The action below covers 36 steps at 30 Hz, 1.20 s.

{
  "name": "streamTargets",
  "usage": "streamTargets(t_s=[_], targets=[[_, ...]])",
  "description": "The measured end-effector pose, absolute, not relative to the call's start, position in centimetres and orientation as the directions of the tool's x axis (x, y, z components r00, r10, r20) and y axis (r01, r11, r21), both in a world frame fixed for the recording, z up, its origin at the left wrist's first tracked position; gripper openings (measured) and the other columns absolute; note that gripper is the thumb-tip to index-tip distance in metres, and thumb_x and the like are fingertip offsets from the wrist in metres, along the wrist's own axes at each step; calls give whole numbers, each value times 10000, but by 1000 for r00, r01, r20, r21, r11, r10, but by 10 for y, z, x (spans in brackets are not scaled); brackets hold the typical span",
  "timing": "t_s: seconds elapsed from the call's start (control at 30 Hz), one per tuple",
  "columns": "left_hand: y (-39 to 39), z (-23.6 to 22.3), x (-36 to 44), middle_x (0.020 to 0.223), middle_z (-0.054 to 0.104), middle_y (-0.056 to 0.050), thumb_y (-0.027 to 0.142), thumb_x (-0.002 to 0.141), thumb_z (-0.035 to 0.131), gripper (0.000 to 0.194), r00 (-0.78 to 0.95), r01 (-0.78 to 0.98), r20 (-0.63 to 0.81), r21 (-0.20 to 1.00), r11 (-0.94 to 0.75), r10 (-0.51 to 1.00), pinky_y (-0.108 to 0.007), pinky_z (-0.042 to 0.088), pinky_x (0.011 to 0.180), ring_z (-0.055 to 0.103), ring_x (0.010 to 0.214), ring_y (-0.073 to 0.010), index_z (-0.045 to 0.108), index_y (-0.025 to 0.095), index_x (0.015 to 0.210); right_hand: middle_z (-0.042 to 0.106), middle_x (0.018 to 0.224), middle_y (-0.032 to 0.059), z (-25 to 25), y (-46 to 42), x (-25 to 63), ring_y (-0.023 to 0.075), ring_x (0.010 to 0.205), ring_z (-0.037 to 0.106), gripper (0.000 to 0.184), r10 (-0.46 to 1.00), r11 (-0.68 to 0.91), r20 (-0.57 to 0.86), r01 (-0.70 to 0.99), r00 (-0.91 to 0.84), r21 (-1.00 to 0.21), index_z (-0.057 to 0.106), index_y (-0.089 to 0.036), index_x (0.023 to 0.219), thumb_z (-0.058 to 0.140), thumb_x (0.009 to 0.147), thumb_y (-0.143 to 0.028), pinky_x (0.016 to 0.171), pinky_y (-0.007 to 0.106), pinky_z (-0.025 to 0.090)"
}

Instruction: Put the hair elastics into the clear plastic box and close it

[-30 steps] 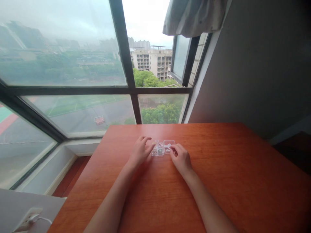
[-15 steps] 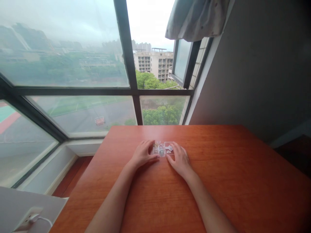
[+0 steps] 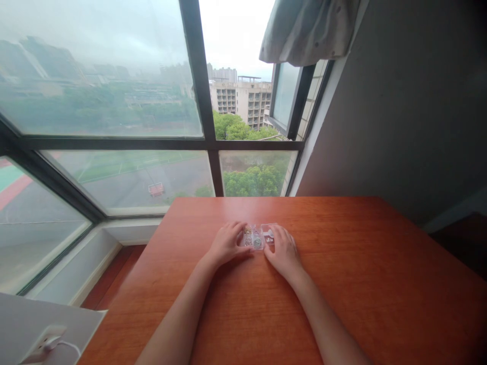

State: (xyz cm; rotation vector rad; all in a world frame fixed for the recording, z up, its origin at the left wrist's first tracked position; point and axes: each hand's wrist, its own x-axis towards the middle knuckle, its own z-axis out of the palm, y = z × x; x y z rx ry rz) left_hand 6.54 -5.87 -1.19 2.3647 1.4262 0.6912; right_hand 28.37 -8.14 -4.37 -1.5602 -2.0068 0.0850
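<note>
A small clear plastic compartment box lies on the reddish wooden table, with its clear lid folded open to the right. Small ring-like, metallic-looking bits sit in the compartments; they are too small to name. White shapes show at the lid. My left hand grips the box's left side, thumb along the near edge and fingers at the far side. Around the right part of the lid my right hand is curled, its thumb by the near edge where box and lid meet. Its fingers cover part of the lid.
Beyond the table's far edge stand large windows with dark frames. A grey curtain hangs at the upper right, beside a dark wall. At the lower left a white plug with a cable sits in a wall socket.
Both hands and the box have shifted slightly to the right and nearer to me. The lid stays open, and both hands keep their hold.
</note>
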Motion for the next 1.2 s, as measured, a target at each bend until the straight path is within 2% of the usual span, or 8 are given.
streamTargets(t_s=[0.13, 0.3, 0.5, 0.6, 0.73, 0.87, 1.0, 1.2], targets=[[-60, -8, 61, 1212, 608, -80, 514, 622, 791, 751, 431, 722, 197, 510, -468, 880, -350, 439, 912, 579, 1049, -261, 548, 224, 1271, 565, 1291, 121, -47, -80, 286, 274, 1221, 478, 491, 897, 278, 432, 882, -96, -381, 541, -170, 1244, 532, 754, -168, 1040, 434, 371], [-60, -5, 61, 1195, 618, -69, 486, 585, 815, 752, 431, 703, 165, 555, -445, 887, -341, 432, 922, 583, 1053, -259, 568, 232, 1248, 578, 1283, 141, -51, -77, 288, 271, 1226, 499, 432, 882, 301, 465, 856, -82, -420, 561, -156, 1239, 527, 813, -221, 1041, 442, 398], [-62, -6, 68, 1113, 643, -60, 444, 557, 833, 710, 338, 737, 195, 553, -388, 921, -332, 447, 861, 603, 979, -247, 586, 220, 1183, 624, 1226, 138, -41, -77, 287, 251, 1141, 583, 407, 884, 299, 466, 722, 37, -624, 594, -152, 1225, 514, 846, -278, 1003, 407, 467], [-62, -7, 70, 1143, 639, -66, 433, 563, 831, 710, 331, 739, 199, 553, -384, 922, -347, 441, 882, 595, 1016, -258, 577, 227, 1193, 628, 1231, 132, -34, -79, 286, 242, 1134, 596, 400, 889, 314, 454, 645, 58, -697, 605, -160, 1219, 505, 869, -324, 989, 392, 484], [-64, -8, 77, 1176, 630, -72, 424, 611, 801, 661, 342, 730, 229, 546, -411, 911, -357, 435, 906, 590, 1052, -262, 562, 234, 1198, 591, 1300, 118, -32, -87, 275, 238, 1187, 568, 387, 887, 394, 456, 639, -74, -661, 624, -178, 1211, 534, 862, -319, 1022, 378, 468], [-67, -10, 85, 1150, 635, -73, 356, 657, 754, 603, 353, 724, 259, 533, -437, 899, -349, 447, 873, 606, 1012, -248, 543, 221, 1205, 567, 1334, 109, -32, -95, 264, 250, 1251, 511, 358, 858, 457, 487, 682, -167, -572, 647, -178, 1175, 565, 839, -271, 1071, 404, 428], [-68, -9, 90, 1164, 632, -73, 325, 650, 740, 594, 343, 730, 245, 538, -422, 907, -355, 435, 893, 596, 1041, -256, 539, 227, 1201, 580, 1321, 89, -29, -98, 262, 254, 1258, 504, 326, 837, 469, 519, 718, -174, -514, 671, -209, 1137, 589, 824, -250, 1062, 416, 439], [-69, -7, 93, 1154, 638, -74, 285, 664, 712, 541, 347, 731, 243, 535, -423, 906, -352, 434, 891, 598, 1044, -258, 544, 230, 1175, 609, 1283, 70, -30, -100, 261, 247, 1219, 537, 291, 850, 436, 505, 734, -148, -520, 690, -233, 1102, 602, 826, -265, 1046, 409, 453]])
